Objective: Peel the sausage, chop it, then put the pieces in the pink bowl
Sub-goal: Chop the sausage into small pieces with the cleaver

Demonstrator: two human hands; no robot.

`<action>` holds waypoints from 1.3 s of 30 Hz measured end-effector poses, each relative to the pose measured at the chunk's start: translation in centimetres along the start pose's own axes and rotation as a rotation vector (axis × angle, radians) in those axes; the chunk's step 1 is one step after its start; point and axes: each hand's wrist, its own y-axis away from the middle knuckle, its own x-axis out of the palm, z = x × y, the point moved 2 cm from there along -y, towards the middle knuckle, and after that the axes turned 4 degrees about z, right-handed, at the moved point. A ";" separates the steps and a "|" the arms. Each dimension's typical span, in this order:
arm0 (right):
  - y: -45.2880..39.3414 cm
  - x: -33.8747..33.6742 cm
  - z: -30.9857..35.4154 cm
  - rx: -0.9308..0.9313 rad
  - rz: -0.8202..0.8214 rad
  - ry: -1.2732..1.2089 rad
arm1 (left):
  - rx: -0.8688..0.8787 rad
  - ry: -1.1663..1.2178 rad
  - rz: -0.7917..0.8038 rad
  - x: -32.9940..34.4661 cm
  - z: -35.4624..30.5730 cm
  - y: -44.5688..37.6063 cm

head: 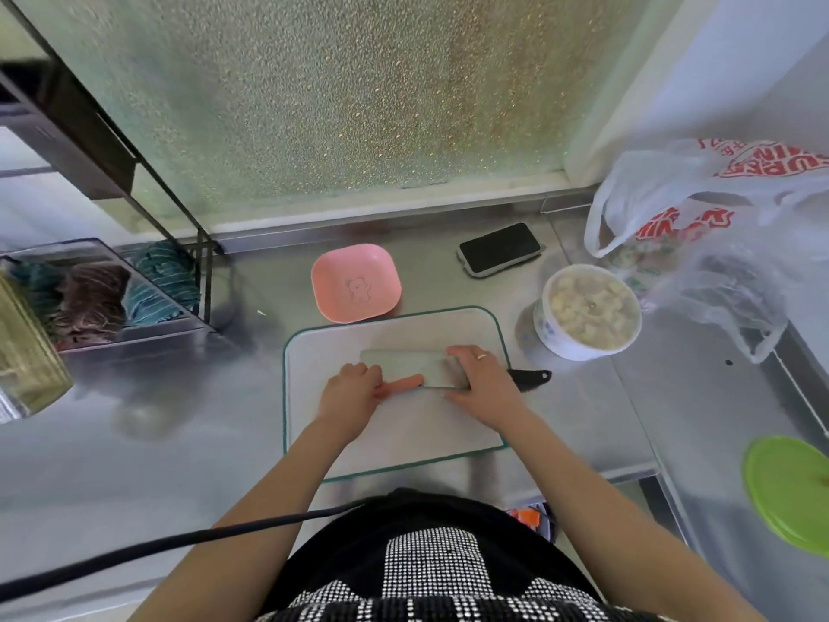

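Nearest the camera is the person's torso in a black top studded with white dots [430, 563], with a dark cable [188, 538] crossing it toward 8 o'clock. Both forearms reach up to the cutting board [403, 437], which lies on the steel bench [134, 464].

One sausage [403, 382] lies on the board with its long axis running from 9 to 3 o'clock. The left hand [347, 390] curls over its 9 o'clock end and pins it down; only the 3 o'clock part shows bare. One cleaver [412, 368] stands over that bare end, its blade lying along the same 9-to-3 line, its black handle [529, 380] poking out at 3 o'clock. The right hand [477, 381] is wrapped round the cleaver where blade meets handle. The sausage lies directly at 9 o'clock of the right hand and just under the blade's near edge, so the left hand is the nearer one and already on it.

I judge the cutting is about to start or just under way: no cut pieces show on the board.

One pink bowl [356, 282] sits at 12 o'clock, just beyond the board's far edge, with nothing in it. Elsewhere: one phone [500, 249], one white tub of pale food [585, 312], one plastic bag [700, 235], one green lid [794, 491].
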 end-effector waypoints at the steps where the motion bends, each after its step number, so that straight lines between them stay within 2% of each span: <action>1: -0.1 0.3 -0.1 -0.004 0.013 0.045 | -0.029 -0.012 0.010 -0.1 0.0 -0.1; 3: -0.1 0.9 -0.3 -0.038 0.014 0.131 | -0.052 -0.040 -0.005 0.0 0.3 -0.2; 7: -0.7 1.5 -0.5 -0.065 -0.044 0.307 | 0.083 -0.146 -0.071 1.2 1.4 -0.3; 11: -1.0 2.2 -1.1 -0.173 -0.031 0.599 | 0.042 -0.171 -0.064 1.5 1.6 -0.4; 15: -0.7 1.3 -1.1 -0.266 -0.089 0.706 | 0.075 -0.074 -0.182 0.2 1.5 0.8; 18: -0.8 0.3 -0.8 -0.203 -0.111 0.600 | 0.105 -0.069 -0.257 0.1 2.1 1.2; 24: 0.7 0.5 0.4 -0.016 -0.265 0.163 | 0.210 -0.022 -0.318 -0.5 1.0 1.7; 29: 1.5 1.2 1.6 0.161 -0.343 -0.100 | 0.228 -0.127 -0.252 0.3 0.8 0.3; 33: 1.3 1.5 1.6 0.208 -0.300 -0.183 | 0.238 -0.147 -0.160 0.9 0.4 -0.6; 39: 1.0 2.1 1.7 0.268 -0.274 -0.222 | 0.425 -0.223 -0.200 1.4 -0.9 -1.5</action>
